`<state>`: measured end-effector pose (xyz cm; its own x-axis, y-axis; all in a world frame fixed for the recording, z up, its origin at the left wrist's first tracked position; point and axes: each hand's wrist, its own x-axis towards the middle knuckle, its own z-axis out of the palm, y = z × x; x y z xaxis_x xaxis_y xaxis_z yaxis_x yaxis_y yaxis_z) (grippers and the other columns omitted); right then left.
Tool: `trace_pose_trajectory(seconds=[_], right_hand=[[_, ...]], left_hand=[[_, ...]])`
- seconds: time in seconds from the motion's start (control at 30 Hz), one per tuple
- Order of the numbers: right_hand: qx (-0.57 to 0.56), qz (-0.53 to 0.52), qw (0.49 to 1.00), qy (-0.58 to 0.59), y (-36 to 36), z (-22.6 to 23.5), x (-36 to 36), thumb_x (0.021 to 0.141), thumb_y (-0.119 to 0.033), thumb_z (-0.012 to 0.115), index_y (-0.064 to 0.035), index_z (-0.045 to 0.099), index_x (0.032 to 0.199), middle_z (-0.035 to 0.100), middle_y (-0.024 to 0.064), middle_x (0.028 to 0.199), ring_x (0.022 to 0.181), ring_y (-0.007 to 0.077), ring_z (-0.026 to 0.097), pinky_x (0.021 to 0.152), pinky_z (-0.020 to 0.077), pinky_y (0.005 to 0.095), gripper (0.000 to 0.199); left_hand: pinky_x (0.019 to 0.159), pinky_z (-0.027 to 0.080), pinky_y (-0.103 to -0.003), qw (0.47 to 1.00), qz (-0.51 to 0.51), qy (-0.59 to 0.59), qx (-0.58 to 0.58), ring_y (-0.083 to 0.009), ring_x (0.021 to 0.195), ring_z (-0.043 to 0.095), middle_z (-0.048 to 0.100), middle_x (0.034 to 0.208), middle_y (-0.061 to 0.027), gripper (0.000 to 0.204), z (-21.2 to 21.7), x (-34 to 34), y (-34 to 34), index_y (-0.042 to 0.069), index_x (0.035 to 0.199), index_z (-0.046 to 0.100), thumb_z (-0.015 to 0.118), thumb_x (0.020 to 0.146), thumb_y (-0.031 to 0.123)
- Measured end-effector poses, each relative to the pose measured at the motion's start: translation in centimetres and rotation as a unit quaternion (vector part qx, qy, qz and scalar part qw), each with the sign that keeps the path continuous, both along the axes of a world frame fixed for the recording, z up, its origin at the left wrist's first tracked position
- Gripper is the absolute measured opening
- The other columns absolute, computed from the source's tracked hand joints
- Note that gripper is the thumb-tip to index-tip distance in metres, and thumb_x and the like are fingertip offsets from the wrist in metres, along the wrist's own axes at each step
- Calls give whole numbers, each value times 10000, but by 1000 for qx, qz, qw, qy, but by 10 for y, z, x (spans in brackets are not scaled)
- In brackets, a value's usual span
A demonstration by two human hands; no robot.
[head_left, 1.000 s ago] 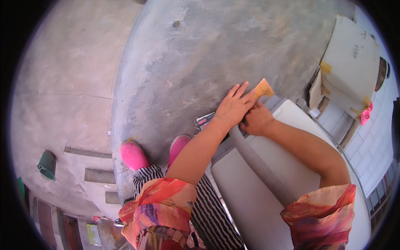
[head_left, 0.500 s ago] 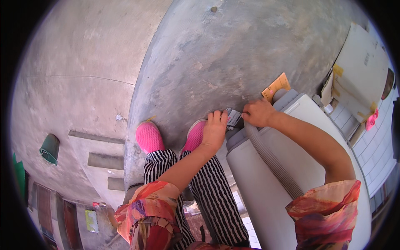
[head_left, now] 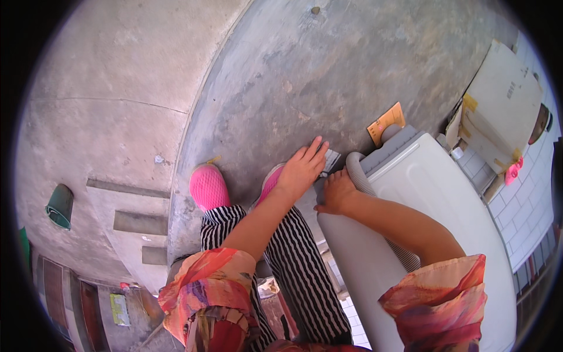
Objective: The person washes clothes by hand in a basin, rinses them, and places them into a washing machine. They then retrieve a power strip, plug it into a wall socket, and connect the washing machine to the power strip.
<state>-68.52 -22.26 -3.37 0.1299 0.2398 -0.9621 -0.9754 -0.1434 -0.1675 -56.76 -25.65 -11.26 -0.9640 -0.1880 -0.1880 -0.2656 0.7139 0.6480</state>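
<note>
Beside my left leg and shoes' right stands a white and grey appliance (head_left: 434, 188) that looks like a washing machine. A ribbed grey hose (head_left: 359, 170) bends over its far edge and passes under my right forearm. My right hand (head_left: 339, 195) is closed over the appliance's far left corner, thumb on the near side, fingers beyond the hose's left. My left hand (head_left: 303, 170) is stretched out with fingers apart, over my right shoe. Its fingertips lie close to a small grey labelled piece (head_left: 332, 158), partly hidden; whether they touch cannot be made out.
An orange printed packet (head_left: 385, 123) leans at the appliance's far end. A taped cardboard box (head_left: 501, 105) stands at the right on white tiles. My pink shoes (head_left: 209, 188) rest on the concrete floor. At the left are concrete steps (head_left: 141, 222) and a green bucket (head_left: 60, 206).
My right hand has moved left and nearer, from the labelled piece onto the appliance's corner, left of the hose. My left hand has shifted slightly farther and right, its fingers spreading. The hose's end has lifted.
</note>
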Motion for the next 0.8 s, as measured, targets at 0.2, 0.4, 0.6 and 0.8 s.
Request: trace_pose_trajectory(seconds=[0.2,0.4,0.6,0.8], right_hand=[[14,-26,1000,3,2,-7,-6,772,-714,438,13,502,1241,500,184,1245,1207,310,423,1028,242,431,867],[1,-13,1000,3,4,-6,-8,771,-706,443,3,482,1271,484,184,1279,1219,310,419,1019,250,427,869],[33,-16,999,-2,-3,-8,-7,765,-709,448,-1,478,1278,486,183,1277,1209,310,427,1014,254,430,876],[24,-36,999,-4,-3,-8,-9,738,-713,507,-25,546,1229,531,162,1232,1168,290,456,997,256,422,847]], left_hand=[[895,397,-301,996,73,35,32,-215,1173,451,511,1158,-46,383,-14,-10,3,96,1166,527,554,785,133],[723,452,-289,926,235,-94,280,-202,980,506,462,911,-46,323,12,-5,-13,159,1085,546,588,766,133],[766,457,-354,973,201,109,38,-269,1045,511,495,1114,-111,481,42,27,-40,130,1199,525,568,727,55],[884,406,-378,995,6,7,96,-292,1172,470,511,1218,-153,432,37,60,-8,-4,1165,530,523,764,157]])
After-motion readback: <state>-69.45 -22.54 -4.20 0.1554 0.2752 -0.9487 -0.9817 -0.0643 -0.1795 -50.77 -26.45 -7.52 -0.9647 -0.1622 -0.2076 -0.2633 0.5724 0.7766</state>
